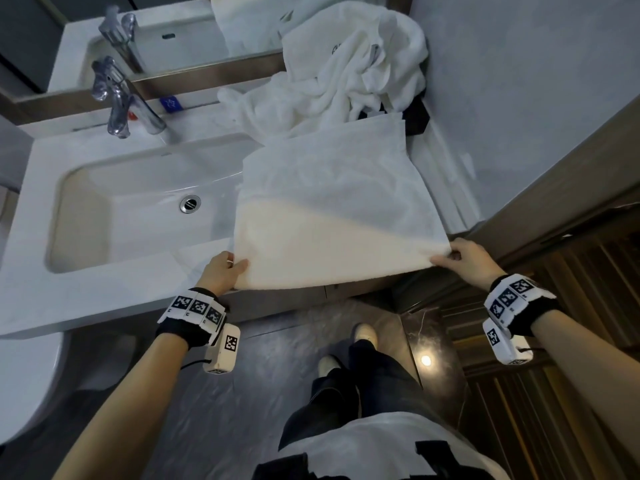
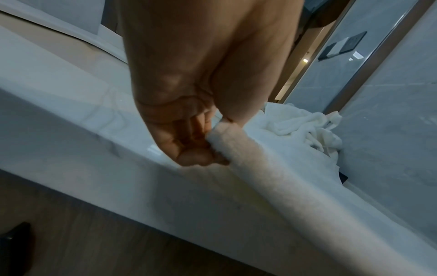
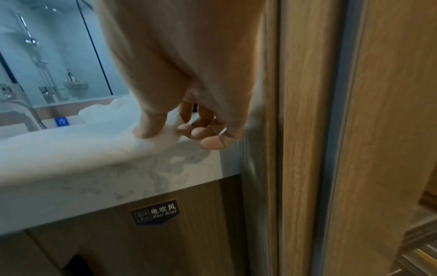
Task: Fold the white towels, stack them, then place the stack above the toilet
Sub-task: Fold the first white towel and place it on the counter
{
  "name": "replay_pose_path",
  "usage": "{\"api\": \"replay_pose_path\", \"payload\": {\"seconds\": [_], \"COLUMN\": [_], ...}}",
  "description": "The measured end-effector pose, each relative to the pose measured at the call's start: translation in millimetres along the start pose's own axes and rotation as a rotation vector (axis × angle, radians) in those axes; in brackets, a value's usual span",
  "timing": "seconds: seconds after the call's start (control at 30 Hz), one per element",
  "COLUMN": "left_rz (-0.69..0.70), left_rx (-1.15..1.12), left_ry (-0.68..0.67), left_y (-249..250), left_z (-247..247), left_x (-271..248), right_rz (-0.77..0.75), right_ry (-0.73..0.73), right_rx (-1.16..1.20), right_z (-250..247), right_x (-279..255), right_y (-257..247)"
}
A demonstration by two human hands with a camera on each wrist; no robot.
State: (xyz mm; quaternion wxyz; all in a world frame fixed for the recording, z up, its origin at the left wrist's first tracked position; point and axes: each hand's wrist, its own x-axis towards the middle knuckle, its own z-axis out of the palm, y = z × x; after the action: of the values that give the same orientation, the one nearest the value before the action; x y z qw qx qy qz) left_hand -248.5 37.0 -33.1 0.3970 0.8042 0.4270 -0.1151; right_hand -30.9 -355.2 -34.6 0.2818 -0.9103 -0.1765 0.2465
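Note:
A white towel (image 1: 332, 209) lies spread flat on the marble counter (image 1: 104, 299), right of the sink basin, its near edge overhanging the counter front. My left hand (image 1: 228, 268) pinches the near left corner of the towel (image 2: 248, 158). My right hand (image 1: 453, 254) pinches the near right corner; in the right wrist view the thumb presses down on the towel (image 3: 82, 149) with the fingers curled beneath. A crumpled pile of white towels (image 1: 349, 67) sits behind it against the mirror and wall. The toilet (image 1: 24, 382) shows at the lower left.
The sink basin (image 1: 131, 209) with a chrome faucet (image 1: 117, 95) takes the counter's left half. A grey wall and a wooden door frame (image 3: 307, 130) close off the right side. A hair drier label (image 3: 155, 214) marks the cabinet below.

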Motion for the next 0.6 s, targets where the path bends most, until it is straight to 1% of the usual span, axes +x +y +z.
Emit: {"api": "replay_pose_path", "payload": {"seconds": [0.07, 0.1, 0.2, 0.23, 0.3, 0.37, 0.43, 0.5, 0.6], "left_rz": [-0.016, -0.029, -0.086, -0.109, -0.124, -0.073, 0.008, 0.106, 0.234], "left_rx": [-0.04, -0.038, 0.003, -0.024, -0.125, -0.227, -0.296, -0.318, -0.288], "left_ry": [-0.02, -0.032, -0.042, -0.042, -0.047, -0.072, -0.073, -0.013, 0.093], "left_y": [1, 2, 3, 3, 2, 1, 3, 4, 7], "left_z": [-2, -2, 2, 3, 3, -2, -10, -18, -30], "left_x": [-2, -3, -6, -7, -8, -9, -11, -13, -15], "right_rz": [0.066, 0.122, 0.371, 0.425, 0.47, 0.435, 0.324, 0.196, 0.057], "right_ry": [-0.011, -0.039, -0.126, -0.114, -0.047, 0.023, 0.05, 0.006, -0.133], "right_rx": [0.027, 0.103, 0.557, 0.669, 0.759, 0.803, 0.778, 0.724, 0.588], "right_z": [-4, -4, 1, 4, 8, 7, -2, -16, -37], "right_x": [-2, -3, -6, -7, -6, -6, -5, -5, -3], "right_y": [0, -1, -7, -10, -15, -20, -24, -28, -36]}}
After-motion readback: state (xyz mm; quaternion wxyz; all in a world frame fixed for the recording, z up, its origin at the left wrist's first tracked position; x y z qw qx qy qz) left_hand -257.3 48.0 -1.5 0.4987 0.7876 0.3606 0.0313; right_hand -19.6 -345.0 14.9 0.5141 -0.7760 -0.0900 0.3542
